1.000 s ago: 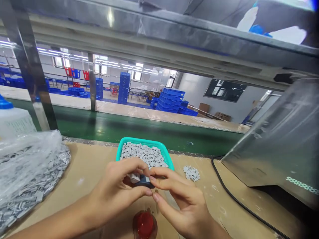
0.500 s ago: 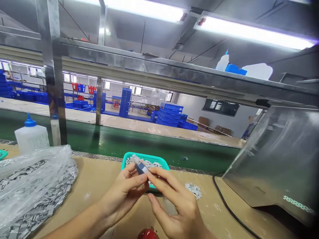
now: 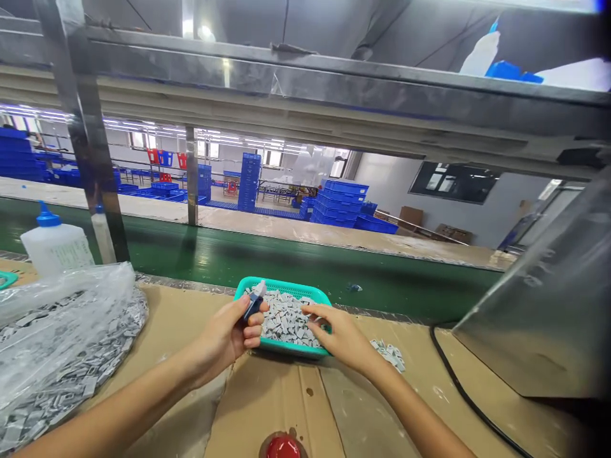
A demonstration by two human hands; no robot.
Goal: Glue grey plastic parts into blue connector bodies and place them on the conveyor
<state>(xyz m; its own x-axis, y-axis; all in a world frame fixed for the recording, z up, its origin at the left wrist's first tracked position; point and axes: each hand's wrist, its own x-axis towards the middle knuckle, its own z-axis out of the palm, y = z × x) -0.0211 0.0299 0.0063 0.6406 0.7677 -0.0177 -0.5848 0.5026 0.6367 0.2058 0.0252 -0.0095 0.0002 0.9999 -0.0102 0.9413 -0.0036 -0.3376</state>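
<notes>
My left hand (image 3: pixel 238 334) grips a small dark blue and light grey plastic fitting (image 3: pixel 254 301) between thumb and fingers, its pale tip pointing up. It is held at the left side of a turquoise basket (image 3: pixel 292 348) heaped with small grey plastic parts (image 3: pixel 285 317). My right hand (image 3: pixel 337 331) reaches over the right side of that basket, thumb and fingers apart near the parts. Nothing shows between its fingers, though the fingertips partly blend with the grey pieces.
A clear plastic bag of grey parts (image 3: pixel 102 337) lies left, before a white bottle (image 3: pixel 62 248). A small pile of pale pieces (image 3: pixel 389 353) sits right of the basket. A red round object (image 3: pixel 283 448), black cable (image 3: pixel 451 372), metal housing (image 3: pixel 534 318) and green belt (image 3: pixel 286 261) surround the cardboard.
My hands, together at the fitting before, have parted. The left keeps the fitting and has moved slightly left; the right has let go and moved over the basket. The view has tilted down.
</notes>
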